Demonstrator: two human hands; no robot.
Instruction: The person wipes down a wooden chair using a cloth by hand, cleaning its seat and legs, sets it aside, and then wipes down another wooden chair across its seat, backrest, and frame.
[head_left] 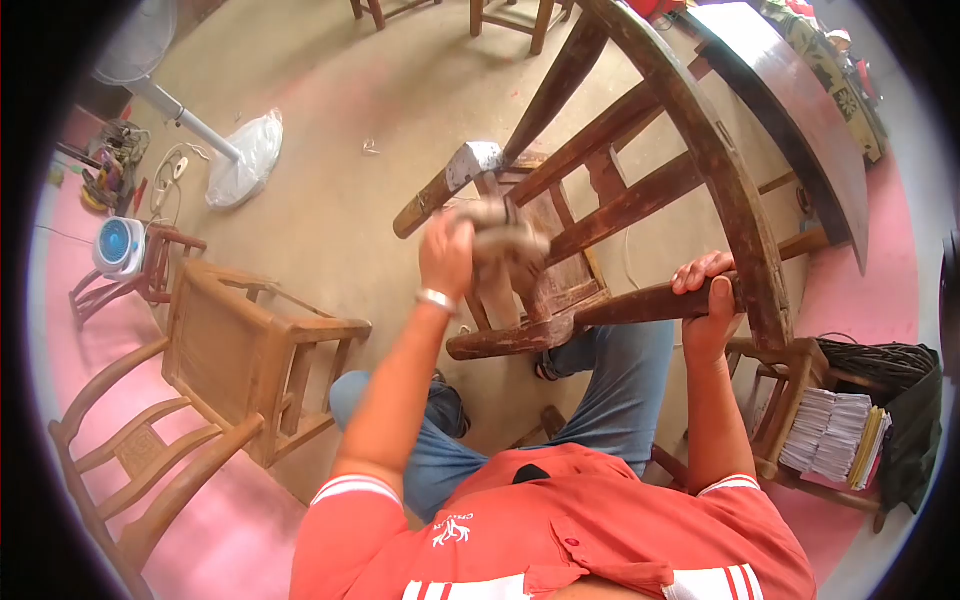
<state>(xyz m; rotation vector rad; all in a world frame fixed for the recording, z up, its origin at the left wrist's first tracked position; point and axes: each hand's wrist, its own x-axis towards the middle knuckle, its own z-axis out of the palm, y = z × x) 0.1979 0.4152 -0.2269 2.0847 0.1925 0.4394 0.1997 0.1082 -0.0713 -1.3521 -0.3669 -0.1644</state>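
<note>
Wooden chair [630, 211], tilted left-to-right, backrest [728, 190] rightward

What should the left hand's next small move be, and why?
Probably a short stroke along the tipped wooden chair: the left hand seems to hold a blurred object over it, while the right hand grips one bar, likely steadying it.

Blue-white fan [121, 247] on small stool [160, 264]; standing fan [200, 130] with plastic-wrapped base [245, 162]; paper stacks [830, 435] lower right.

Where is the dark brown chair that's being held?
In the head view, the chair is tilted, mostly right of centre, just beyond the blue jeans; the right hand holds one of its bars.
</note>
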